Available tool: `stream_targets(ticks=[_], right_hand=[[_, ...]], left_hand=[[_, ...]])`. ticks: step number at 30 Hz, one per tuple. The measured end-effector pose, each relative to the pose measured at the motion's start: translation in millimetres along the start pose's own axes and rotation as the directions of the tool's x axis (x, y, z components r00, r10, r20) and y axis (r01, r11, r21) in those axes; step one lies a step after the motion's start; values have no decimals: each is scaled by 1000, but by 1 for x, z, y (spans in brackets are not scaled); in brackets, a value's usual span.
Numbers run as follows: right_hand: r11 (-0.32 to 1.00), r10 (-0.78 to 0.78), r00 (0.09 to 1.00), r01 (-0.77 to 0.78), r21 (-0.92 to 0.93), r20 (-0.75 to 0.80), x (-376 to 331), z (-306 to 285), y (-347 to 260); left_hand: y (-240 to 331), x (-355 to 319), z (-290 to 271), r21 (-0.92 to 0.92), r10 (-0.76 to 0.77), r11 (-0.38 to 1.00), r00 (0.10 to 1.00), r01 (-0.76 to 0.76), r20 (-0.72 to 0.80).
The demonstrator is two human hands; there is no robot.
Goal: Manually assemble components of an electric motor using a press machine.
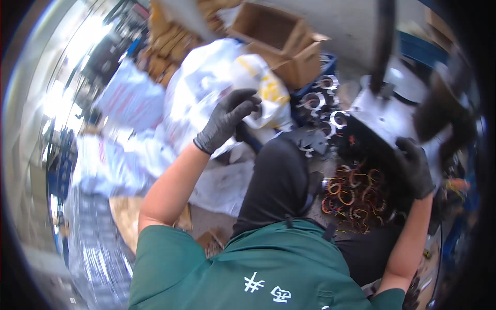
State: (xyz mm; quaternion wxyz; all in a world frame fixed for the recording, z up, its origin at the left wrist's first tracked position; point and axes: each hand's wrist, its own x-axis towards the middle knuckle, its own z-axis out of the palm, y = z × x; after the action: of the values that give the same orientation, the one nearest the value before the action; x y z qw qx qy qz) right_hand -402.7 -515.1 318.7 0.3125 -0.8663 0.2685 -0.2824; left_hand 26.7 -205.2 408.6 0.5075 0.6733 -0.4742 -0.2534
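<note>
My left hand (pixel 226 120), in a dark grey glove, is raised in front of the white plastic bags. Its fingers are curled toward the thumb, and what they hold, if anything, is hidden. On the right, my gloved right hand (pixel 416 169) is at the near edge of a pale metal machine plate (pixel 380 114); its fingers blur into the dark parts around them. Several metal rings with open centres (pixel 313 102) sit left of the plate. Below them lies a heap of small coils with red and yellow wires (pixel 354 194).
White plastic bags (pixel 199 77) are piled left of my knee. Behind them stands an open cardboard box (pixel 274 33). A dark upright post (pixel 383 46) rises from the machine. Plastic-wrapped stacked goods (pixel 98 243) stand at the lower left.
</note>
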Motion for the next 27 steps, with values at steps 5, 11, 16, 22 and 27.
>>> stream_targets(ticks=[5, 11, 16, 22, 27], right_hand=[[992, 20, 977, 7, -126, 212, 2, 37, 16], [977, 212, 862, -195, -85, 460, -36, 71, 52], [923, 376, 772, -364, -129, 513, -95, 70, 67], [881, 472, 701, -350, -318, 534, -143, 44, 59], [913, 370, 761, -190, -362, 533, -154, 27, 53]], left_hand=[[-94, -195, -59, -51, -173, 984, 855, 170, -490], [-261, -337, -37, -407, -594, 796, 455, 448, -663], [-370, -345, -127, -581, -570, 711, -160, 396, -806], [-384, -288, -223, -297, -404, 553, -61, 779, -913], [-395, -290, -258, 24, -305, 506, 205, 862, -930]])
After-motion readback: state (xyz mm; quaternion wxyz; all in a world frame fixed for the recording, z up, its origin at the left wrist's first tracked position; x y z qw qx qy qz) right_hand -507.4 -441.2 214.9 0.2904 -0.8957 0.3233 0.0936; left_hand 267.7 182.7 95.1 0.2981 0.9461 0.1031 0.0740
